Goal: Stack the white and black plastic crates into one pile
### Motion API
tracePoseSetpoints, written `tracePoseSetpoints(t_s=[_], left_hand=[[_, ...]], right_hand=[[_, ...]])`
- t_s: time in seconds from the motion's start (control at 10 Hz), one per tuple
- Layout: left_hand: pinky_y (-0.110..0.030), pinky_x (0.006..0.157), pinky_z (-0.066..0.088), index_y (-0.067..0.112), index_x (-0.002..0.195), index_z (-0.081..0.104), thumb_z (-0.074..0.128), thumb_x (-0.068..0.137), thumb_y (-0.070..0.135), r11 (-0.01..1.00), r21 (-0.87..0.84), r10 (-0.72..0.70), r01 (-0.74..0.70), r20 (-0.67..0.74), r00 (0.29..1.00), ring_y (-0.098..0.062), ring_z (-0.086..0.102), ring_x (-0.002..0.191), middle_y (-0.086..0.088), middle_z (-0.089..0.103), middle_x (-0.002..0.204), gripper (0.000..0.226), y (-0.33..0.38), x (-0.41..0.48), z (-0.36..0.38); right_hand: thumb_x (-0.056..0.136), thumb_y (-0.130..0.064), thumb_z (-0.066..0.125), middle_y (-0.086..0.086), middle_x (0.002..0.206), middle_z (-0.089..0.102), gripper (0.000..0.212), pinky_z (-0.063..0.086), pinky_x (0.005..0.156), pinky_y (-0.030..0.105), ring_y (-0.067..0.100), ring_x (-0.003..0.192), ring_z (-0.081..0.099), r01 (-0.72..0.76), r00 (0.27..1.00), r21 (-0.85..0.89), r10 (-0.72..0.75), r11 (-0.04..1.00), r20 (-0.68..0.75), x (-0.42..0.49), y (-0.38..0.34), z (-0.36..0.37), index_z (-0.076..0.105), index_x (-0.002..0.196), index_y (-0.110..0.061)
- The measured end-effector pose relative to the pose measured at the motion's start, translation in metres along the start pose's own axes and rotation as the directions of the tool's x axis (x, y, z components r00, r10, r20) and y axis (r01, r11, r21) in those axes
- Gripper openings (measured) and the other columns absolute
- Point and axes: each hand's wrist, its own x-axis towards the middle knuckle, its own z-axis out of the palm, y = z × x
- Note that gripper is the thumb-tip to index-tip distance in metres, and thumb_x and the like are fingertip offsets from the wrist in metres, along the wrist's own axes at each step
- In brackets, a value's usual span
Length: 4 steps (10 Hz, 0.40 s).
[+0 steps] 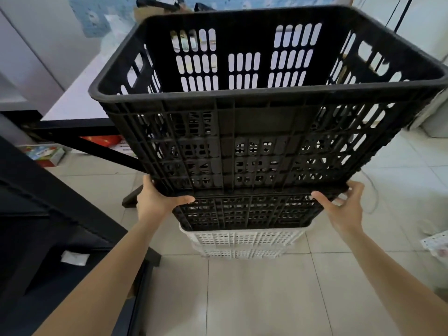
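Big black crate [266, 105] fills the centre and top of the frame, open side up, rim tipped a bit toward the camera. L hand [160, 197] grasps its near bottom edge at the lower-left corner, thumb laid across the front and fingers tucked under. R hand [344, 204] grasps the same edge at the lower-right corner, thumb on the front and fingers wrapped behind.

Directly below, centre frame, sits a second black crate [247, 212]. Under that is a white crate [242, 238], w/ another white crate [242, 253] beneath it, all in one pile on the tiled floor [254, 299]. The held crate's base meets the rim of the second black crate; it's prob. touching, but whether it's seated inside can't be made out.

Upper left of frame: white counter [72, 100] on a black frame. Below it, mid left, a colourful printed box [46, 154] lies on the floor. Dark furniture [36, 214] takes up the lower left. At the right edge, a printed sheet [436, 243] lies on the tiles.
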Motion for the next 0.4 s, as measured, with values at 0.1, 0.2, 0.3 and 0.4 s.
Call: tracePoseSetpoints(t_s=[0.1,0.2,0.3,0.4], left_hand=[[-0.05,0.104,0.045,0.024,0.136,0.039,0.095,0.046,0.034,1.0,0.012,-0.008,0.007,0.013,1.0,-0.028,0.051,0.131,0.001,0.057,0.136,0.106,0.001,-0.006,-0.001],[-0.051,0.101,0.048,0.022,0.137,0.043,0.091,0.056,0.032,0.999,0.044,0.011,-0.011,0.005,1.0,-0.03,0.055,0.127,-0.002,0.06,0.134,0.095,0.003,-0.016,-0.004],[-0.05,0.098,0.05,0.019,0.135,0.048,0.083,0.07,0.025,0.995,0.1,-0.014,0.011,0.031,0.999,-0.034,0.059,0.12,-0.007,0.064,0.129,0.074,0.003,-0.018,-0.007],[-0.046,0.09,0.054,0.02,0.12,0.059,0.078,0.073,0.026,0.967,0.256,-0.043,0.006,0.14,0.989,-0.033,0.064,0.109,-0.007,0.069,0.115,0.051,0.001,-0.016,-0.017]], right_hand=[[0.074,-0.029,0.08,-0.004,0.114,0.056,0.072,0.039,0.087,0.028,0.018,0.106,0.058,-0.036,0.999,-0.018,0.037,0.999,0.024,-0.004,-0.005,-0.003,0.034,0.128,-0.015],[0.076,-0.037,0.076,0.004,0.128,0.059,0.073,0.041,0.093,0.035,0.025,0.121,0.055,-0.055,0.995,-0.129,0.065,0.99,0.078,-0.011,-0.017,-0.013,0.035,0.134,-0.02],[0.081,-0.031,0.073,0.01,0.139,0.053,0.082,0.042,0.094,0.037,0.032,0.126,0.05,-0.046,0.98,-0.297,0.1,0.954,0.17,-0.018,-0.032,-0.028,0.027,0.147,-0.021],[0.086,-0.027,0.067,0.013,0.141,0.052,0.072,0.042,0.096,0.037,0.035,0.127,0.049,-0.006,0.968,-0.447,0.118,0.894,0.223,-0.027,-0.052,-0.041,0.032,0.147,-0.015]])
